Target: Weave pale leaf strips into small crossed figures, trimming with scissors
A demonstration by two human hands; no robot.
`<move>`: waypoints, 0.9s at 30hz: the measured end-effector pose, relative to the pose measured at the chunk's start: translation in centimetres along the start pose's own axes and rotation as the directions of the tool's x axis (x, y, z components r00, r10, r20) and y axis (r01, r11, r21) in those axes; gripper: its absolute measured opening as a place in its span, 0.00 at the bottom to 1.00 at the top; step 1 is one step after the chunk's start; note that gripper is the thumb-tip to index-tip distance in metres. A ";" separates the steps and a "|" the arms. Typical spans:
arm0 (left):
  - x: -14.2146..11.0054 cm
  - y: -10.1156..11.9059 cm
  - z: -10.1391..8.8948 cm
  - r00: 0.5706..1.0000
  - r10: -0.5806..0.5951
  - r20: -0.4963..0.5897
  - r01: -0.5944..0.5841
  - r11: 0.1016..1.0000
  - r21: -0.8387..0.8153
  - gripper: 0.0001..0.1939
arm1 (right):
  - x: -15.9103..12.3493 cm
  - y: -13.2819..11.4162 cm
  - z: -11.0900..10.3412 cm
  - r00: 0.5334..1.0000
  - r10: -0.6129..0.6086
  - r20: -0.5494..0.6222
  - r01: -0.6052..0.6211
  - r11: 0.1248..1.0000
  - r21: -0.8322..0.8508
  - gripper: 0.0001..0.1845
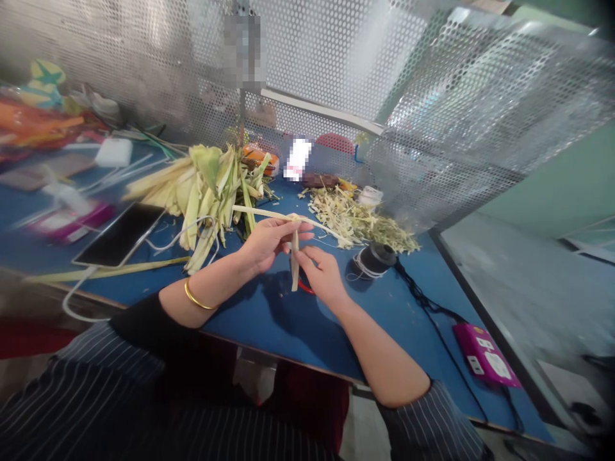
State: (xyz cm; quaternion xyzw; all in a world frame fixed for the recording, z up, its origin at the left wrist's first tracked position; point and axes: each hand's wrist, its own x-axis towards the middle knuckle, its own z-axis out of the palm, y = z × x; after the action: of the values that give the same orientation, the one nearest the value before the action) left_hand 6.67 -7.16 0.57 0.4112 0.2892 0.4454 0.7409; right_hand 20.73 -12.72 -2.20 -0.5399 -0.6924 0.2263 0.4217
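Observation:
Over the blue table (331, 336) my two hands work close together on pale corn husk strips (295, 272). My left hand (270, 243) is closed, pinching the spot where the strips cross; one long strip sticks out to the left and right, another hangs down. The hanging strip is held by the fingers of my right hand (317, 272), lower down. Beneath my right hand shows part of a red ring-shaped thing (306, 288), mostly hidden. A large pile of corn husks (206, 179) lies beyond my left hand. Husk scraps (353, 218) are heaped beyond my right hand.
A black spool with white string (375, 259) stands right of my hands. Further right are dark cables and a magenta box (485, 355). On the left lie a tablet-like device (120, 235) with a white cable and a blurred magenta pack (72, 221). A perforated metal screen (307, 57) rises behind.

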 end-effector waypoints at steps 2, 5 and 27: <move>0.0 0.4 -0.2 0.999 -0.036 0.033 0.038 0.997 -0.071 0.06 | 0.3 0.3 -0.4 0.993 0.028 -0.118 -0.022 0.998 0.059 0.12; 0.0 0.9 -0.3 0.985 -0.133 0.107 0.150 0.975 -0.162 0.05 | 0.7 0.8 -0.8 0.954 0.092 -0.285 -0.046 0.985 0.164 0.10; -0.3 0.5 -0.1 0.850 -0.355 0.390 0.505 0.760 -0.408 0.13 | 0.7 1.1 -0.1 0.975 0.006 -0.220 0.056 0.960 0.274 0.11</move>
State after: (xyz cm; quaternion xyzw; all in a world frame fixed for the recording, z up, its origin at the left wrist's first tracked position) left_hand 6.26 -7.24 1.02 0.1888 0.1408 0.2549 0.9378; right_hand 21.34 -11.75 -2.74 -0.4881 -0.6099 0.2551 0.5698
